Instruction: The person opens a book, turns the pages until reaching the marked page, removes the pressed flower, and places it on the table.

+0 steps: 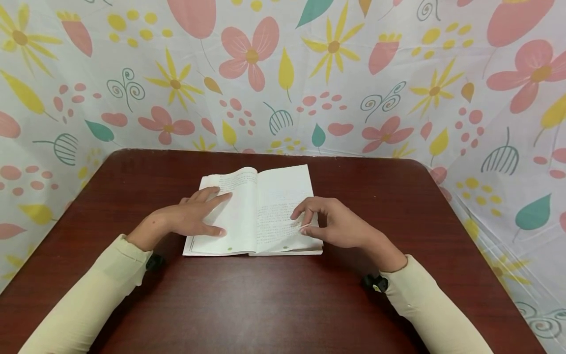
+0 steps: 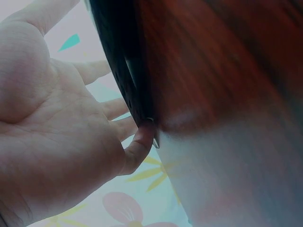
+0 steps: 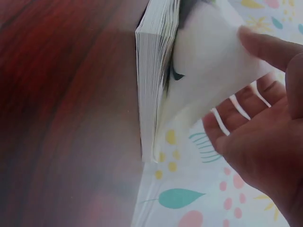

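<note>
An open book point(image 1: 278, 187) lies on the table, with lines of print on its white pages. Fingers spread, my left hand point(image 1: 192, 216) rests on the left page point(image 1: 240, 216). The left wrist view shows the palm of this hand point(image 2: 61, 118) beside the dark, shadowed edge of the book. At the lower right of the book, my right hand point(image 1: 338, 221) pinches a page. From the right wrist, that page point(image 3: 213, 61) shows lifted and bent away from the thick page block point(image 3: 154, 71), between thumb and fingers of the right hand point(image 3: 265, 132).
The dark reddish-brown table point(image 1: 261, 305) extends around the book on all sides. Behind it and along the sides hangs a white cloth point(image 1: 283, 88) printed with flowers and leaves. Each wrist wears a small black device, such as the one on the right wrist point(image 1: 375, 282).
</note>
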Demonstrator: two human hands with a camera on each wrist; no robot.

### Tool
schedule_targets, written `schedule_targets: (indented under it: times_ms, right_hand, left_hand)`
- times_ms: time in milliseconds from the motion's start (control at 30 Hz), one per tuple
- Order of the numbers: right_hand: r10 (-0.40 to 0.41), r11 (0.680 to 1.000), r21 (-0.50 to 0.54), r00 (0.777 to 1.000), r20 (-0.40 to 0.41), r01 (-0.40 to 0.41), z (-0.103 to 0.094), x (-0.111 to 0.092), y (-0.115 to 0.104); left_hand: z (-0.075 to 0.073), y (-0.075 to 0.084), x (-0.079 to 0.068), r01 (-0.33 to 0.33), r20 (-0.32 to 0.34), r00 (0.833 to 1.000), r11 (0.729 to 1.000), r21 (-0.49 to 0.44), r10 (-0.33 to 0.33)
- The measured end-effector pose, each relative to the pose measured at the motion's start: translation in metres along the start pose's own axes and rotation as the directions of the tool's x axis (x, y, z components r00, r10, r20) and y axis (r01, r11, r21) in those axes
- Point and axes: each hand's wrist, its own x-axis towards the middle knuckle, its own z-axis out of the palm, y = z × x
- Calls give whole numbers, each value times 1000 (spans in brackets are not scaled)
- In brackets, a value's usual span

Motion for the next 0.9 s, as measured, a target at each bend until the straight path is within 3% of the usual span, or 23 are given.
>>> schedule_targets:
  times_ms: [233,333,400,467,533,733,900]
  right_hand:
    - [37,989,-134,985,-167,-59,7,3,-1]
    - [127,976,-144,963,-236,-164,10,4,1]
    - [209,969,-79,946,-249,-235,13,5,0]
    - [266,962,14,933,-243,-271,17,6,-1]
    - [264,962,128,939,-219,-240,22,8,-3]
    - [114,964,251,989,-95,-87,44,11,-23]
    - [6,961,277,999,46,-19,61,8,-37]
  left_hand:
    - [0,0,-1,5,1,1000,1000,1,-5]
    - [0,0,-1,1,1,1000,1000,-4,-1]
    - [0,0,-1,0,2,1000,1000,-5,0]
    - [0,0,-1,-3,-2,1000,1000,-4,3]
    - [0,1,-1,-6,-18,1000,1000,-7,6]
    - [-4,0,5,-38,-132,991,993,-112,23]
    - [-10,0,6,-19,-194,980,957,-290,-39]
